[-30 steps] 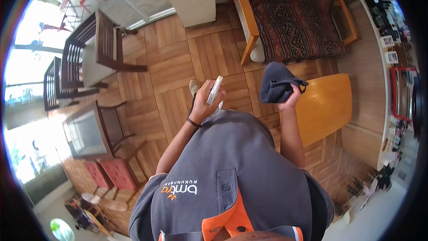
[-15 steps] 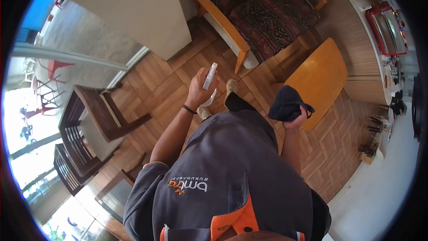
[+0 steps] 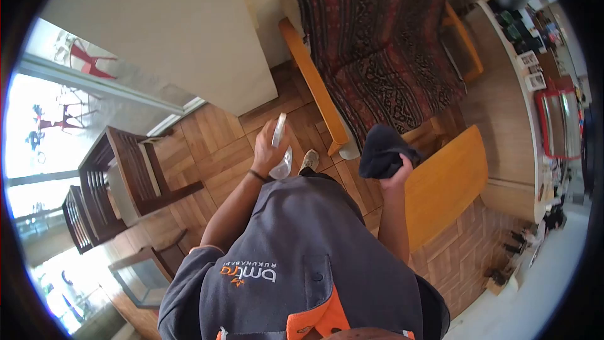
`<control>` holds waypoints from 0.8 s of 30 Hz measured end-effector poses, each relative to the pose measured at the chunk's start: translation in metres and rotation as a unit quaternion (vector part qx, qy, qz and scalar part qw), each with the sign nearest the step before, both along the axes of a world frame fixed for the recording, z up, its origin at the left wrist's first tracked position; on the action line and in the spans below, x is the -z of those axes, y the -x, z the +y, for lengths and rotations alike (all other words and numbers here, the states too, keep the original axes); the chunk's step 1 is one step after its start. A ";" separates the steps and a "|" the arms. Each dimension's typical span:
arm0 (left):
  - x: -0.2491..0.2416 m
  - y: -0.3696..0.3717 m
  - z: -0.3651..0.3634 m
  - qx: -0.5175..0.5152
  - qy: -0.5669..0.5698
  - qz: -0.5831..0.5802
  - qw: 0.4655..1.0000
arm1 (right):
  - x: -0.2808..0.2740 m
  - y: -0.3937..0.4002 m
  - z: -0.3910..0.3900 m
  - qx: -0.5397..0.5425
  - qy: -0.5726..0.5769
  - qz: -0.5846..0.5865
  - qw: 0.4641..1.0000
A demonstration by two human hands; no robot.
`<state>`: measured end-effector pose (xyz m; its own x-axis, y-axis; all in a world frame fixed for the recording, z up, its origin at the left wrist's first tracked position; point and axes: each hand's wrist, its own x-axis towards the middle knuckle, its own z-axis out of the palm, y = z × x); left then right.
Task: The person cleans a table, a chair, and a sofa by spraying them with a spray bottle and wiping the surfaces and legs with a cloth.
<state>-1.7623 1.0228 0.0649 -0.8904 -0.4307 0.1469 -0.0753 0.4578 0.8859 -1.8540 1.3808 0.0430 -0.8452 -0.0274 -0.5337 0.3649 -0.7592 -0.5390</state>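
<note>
My left hand (image 3: 267, 150) is closed around what looks like a clear spray bottle (image 3: 283, 165) with a white top. Its body shows below my fingers, and the grip itself is partly hidden. On the other side, my right hand (image 3: 397, 173) grips a bunched dark cloth (image 3: 382, 152) by its edge. The cloth is near the corner of a yellow-brown wooden table (image 3: 450, 182). Ahead of both hands stands a sofa (image 3: 384, 50) with patterned dark red and black upholstery and wooden armrests.
Dark wooden chairs (image 3: 135, 173) stand on the left beside a glass door. A pale partition (image 3: 182, 31) rises ahead left. A counter (image 3: 503, 94) with a red-framed case (image 3: 559, 123) and small items runs along the right. The floor is wooden parquet (image 3: 220, 167).
My view has shifted, showing more of the sofa. In it, my left hand with the bottle sits lower and further left. The cloth in my right hand has moved left.
</note>
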 end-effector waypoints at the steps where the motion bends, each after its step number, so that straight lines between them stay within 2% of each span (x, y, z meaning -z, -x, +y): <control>1: 0.005 0.012 -0.002 -0.026 0.002 -0.009 1.000 | 0.003 0.020 -0.005 -0.011 -0.020 -0.014 1.000; 5: 0.032 0.053 -0.022 -0.072 0.014 -0.041 0.996 | 0.008 0.077 -0.012 -0.050 -0.053 -0.049 0.996; 9: 0.049 0.103 -0.042 -0.075 0.028 -0.047 0.996 | 0.018 0.087 -0.009 -0.062 -0.068 -0.024 0.995; 12: 0.069 0.140 -0.055 -0.099 0.086 -0.068 0.989 | 0.026 0.070 -0.010 -0.054 -0.058 -0.012 0.997; 15: 0.084 0.166 -0.072 -0.078 -0.004 -0.115 0.990 | 0.026 0.036 -0.017 -0.027 -0.070 -0.024 0.997; 17: 0.095 0.179 -0.081 -0.066 -0.005 -0.108 0.992 | 0.027 0.013 -0.019 -0.032 -0.079 0.001 0.996; 20: 0.105 0.185 -0.086 -0.049 -0.032 -0.108 0.992 | 0.034 -0.019 -0.026 0.012 -0.073 -0.071 0.995; 24: 0.111 0.175 -0.082 0.021 -0.068 -0.137 0.988 | 0.020 -0.034 -0.062 0.023 -0.049 -0.069 0.996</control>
